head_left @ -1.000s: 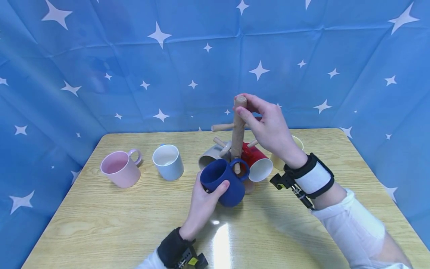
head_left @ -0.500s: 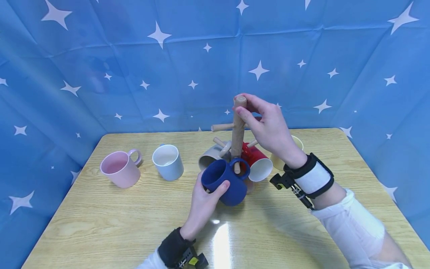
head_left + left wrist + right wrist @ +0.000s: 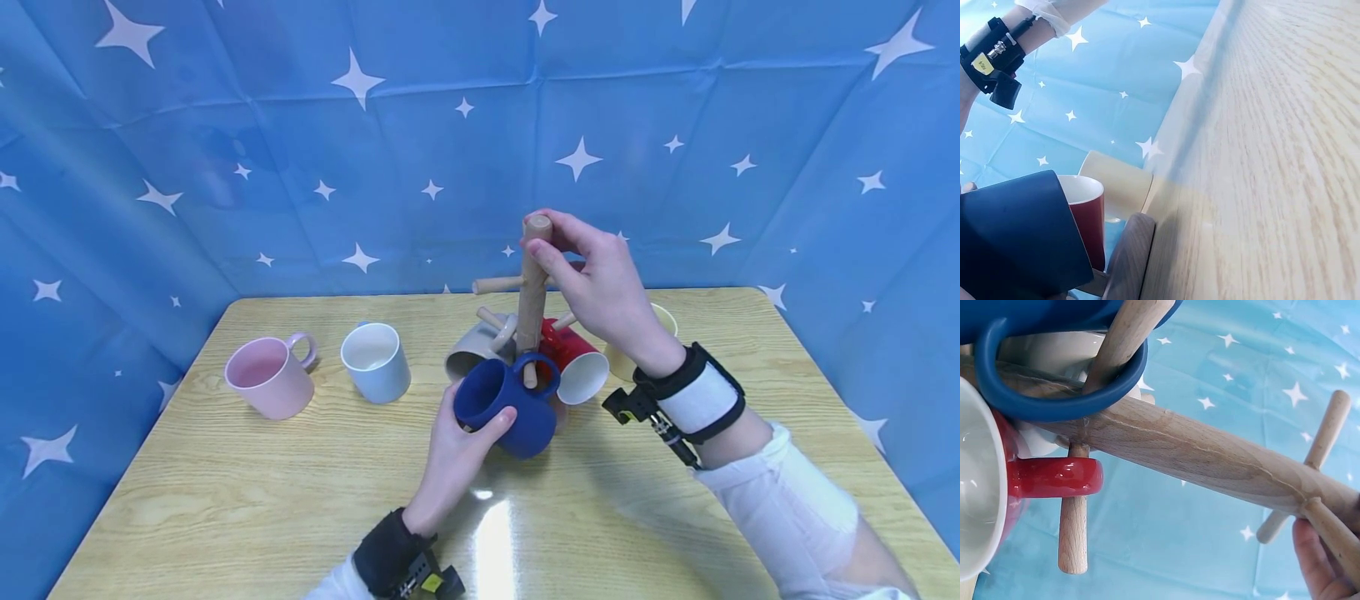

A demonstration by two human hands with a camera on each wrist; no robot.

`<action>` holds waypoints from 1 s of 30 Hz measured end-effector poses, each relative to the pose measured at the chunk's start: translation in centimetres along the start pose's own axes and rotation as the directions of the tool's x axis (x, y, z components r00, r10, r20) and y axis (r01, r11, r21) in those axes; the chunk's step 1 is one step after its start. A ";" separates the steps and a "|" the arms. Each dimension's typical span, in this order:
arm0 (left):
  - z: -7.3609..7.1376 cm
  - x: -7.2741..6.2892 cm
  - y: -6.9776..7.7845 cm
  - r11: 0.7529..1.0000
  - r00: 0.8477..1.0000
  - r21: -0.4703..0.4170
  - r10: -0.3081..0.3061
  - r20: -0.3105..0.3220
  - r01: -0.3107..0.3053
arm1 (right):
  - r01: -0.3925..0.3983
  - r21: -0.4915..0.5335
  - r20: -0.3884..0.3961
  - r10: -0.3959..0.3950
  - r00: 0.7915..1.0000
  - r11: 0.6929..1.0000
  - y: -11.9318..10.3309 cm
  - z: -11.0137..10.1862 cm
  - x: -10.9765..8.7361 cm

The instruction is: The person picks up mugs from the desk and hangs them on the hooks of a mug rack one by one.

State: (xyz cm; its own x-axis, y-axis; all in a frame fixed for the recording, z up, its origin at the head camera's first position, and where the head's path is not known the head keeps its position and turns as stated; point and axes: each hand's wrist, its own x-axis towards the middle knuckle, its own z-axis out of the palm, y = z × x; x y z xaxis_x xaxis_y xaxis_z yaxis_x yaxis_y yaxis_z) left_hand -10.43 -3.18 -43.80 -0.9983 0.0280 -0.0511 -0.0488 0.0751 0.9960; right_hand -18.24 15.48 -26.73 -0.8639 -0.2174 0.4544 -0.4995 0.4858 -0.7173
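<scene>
My left hand [image 3: 456,450] grips a dark blue mug [image 3: 536,423] by its body, thumb on the near side. The mug is tilted, its mouth toward the left. Its handle [image 3: 1054,409] loops around a low front peg [image 3: 1124,347] of a wooden mug tree [image 3: 531,312], as the right wrist view shows. With thumb and fingers, my right hand [image 3: 603,283] holds the top of the post. A red mug [image 3: 564,337] hangs by its handle on a peg to the right, and a pale grey mug [image 3: 467,352] on one to the left.
A pink mug [image 3: 279,387] and a light blue mug [image 3: 381,373] stand on the table [image 3: 225,500] at left. Behind my right wrist is a cream mug [image 3: 619,363], partly hidden. Upper pegs [image 3: 497,285] stick out of the post. A blue starred cloth [image 3: 450,192] hangs behind.
My left hand has shifted the blue mug slightly to the right, its handle staying around the peg. The right hand and the mug tree have kept still.
</scene>
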 end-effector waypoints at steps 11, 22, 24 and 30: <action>0.4 -0.3 -0.2 1.000 1.000 0.012 0.020 -0.015 -0.020 | 0.001 -0.002 -0.006 -0.001 1.000 1.000 0.1 0.0 0.0; 0.7 -0.3 -0.4 0.997 0.999 0.052 -0.050 0.000 0.050 | 0.015 -0.005 -0.010 -0.015 1.000 1.000 0.1 0.1 0.0; 0.7 -0.3 -0.4 0.997 0.999 0.049 -0.053 0.002 0.053 | 0.015 -0.006 -0.011 -0.015 1.000 1.000 0.0 0.1 0.0; 0.8 -0.4 -0.3 0.998 0.999 0.041 -0.052 0.015 0.051 | 0.006 -0.007 -0.009 -0.006 1.000 1.000 0.0 0.0 -0.1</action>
State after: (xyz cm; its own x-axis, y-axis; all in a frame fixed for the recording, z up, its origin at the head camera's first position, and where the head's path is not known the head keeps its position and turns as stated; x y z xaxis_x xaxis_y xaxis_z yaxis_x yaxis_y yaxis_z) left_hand -10.03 -2.39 -44.11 -0.9938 0.0391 -0.1037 -0.0985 0.1174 0.9882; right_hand -18.17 15.45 -26.76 -0.8605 -0.2125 0.4631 -0.5038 0.4909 -0.7108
